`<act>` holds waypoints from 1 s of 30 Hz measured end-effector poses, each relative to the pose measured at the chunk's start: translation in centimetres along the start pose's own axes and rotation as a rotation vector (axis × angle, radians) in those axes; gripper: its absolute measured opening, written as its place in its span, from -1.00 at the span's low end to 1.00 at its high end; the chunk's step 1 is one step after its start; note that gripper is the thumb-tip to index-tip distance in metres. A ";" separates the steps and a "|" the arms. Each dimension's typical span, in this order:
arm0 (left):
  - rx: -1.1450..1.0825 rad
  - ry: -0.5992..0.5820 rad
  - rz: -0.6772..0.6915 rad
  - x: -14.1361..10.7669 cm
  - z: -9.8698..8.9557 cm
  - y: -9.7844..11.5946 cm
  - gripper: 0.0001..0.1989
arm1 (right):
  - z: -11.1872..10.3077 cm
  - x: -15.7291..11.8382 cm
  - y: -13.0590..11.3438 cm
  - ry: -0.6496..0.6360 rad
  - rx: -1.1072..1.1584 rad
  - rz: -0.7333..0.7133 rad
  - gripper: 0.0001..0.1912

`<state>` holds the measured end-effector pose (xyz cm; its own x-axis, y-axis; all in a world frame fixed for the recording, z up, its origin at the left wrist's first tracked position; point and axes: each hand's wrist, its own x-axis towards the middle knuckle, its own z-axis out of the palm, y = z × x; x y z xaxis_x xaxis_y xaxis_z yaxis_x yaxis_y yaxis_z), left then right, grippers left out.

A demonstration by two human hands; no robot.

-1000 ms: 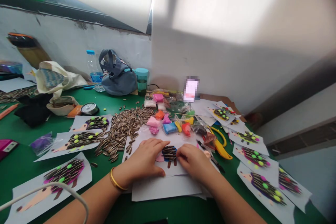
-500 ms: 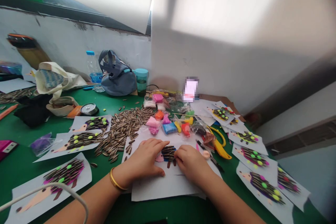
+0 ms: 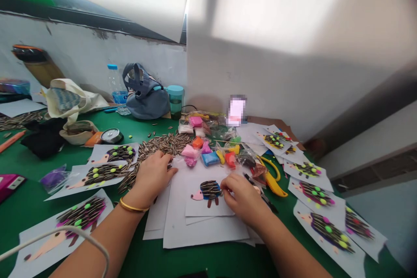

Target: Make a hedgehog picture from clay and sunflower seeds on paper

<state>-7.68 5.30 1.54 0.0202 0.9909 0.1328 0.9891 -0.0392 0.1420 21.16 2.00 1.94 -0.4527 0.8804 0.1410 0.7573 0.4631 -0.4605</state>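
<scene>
A small hedgehog picture (image 3: 196,196) lies on white paper (image 3: 205,232) in front of me. It has a pink clay face, brown feet and a blue clay back covered with sunflower seeds. My right hand (image 3: 243,193) is at the hedgehog's right edge, fingers curled and pinched together; what they hold, if anything, is hidden. My left hand (image 3: 155,176), with a yellow bangle on the wrist, reaches over the near right side of the sunflower seed pile (image 3: 132,180). Its thumb and fingers are apart, the fingertips down among the seeds.
Bagged coloured clay (image 3: 211,158) lies behind the paper. Yellow-handled scissors (image 3: 276,184) are on the right. Finished hedgehog cards lie on the left (image 3: 100,173) and right (image 3: 317,195). A water bottle (image 3: 117,89), blue bag (image 3: 148,100) and cup (image 3: 176,100) stand at the back. A white cable (image 3: 81,231) crosses the near left.
My left hand has left the hedgehog's face side and moved left and back to the seed pile, uncovering the picture. My right hand has shifted slightly right, still beside the hedgehog.
</scene>
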 end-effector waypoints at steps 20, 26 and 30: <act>0.046 0.308 0.038 -0.2 -0.7 0.8 -0.78 | -0.6 0.4 1.1 -0.194 -0.154 0.130 -0.87; -0.293 0.354 0.308 -2.1 -0.8 3.9 -0.80 | -0.6 -0.2 -0.3 -0.023 0.118 0.083 -0.84; -0.696 0.015 0.462 -4.3 -0.3 6.6 -0.91 | 0.8 -0.9 -1.8 0.098 0.438 -0.159 -0.75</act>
<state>-1.32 0.75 2.19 0.3952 0.8539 0.3385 0.5657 -0.5166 0.6428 19.84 0.31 1.96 -0.4847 0.8171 0.3122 0.4026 0.5252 -0.7497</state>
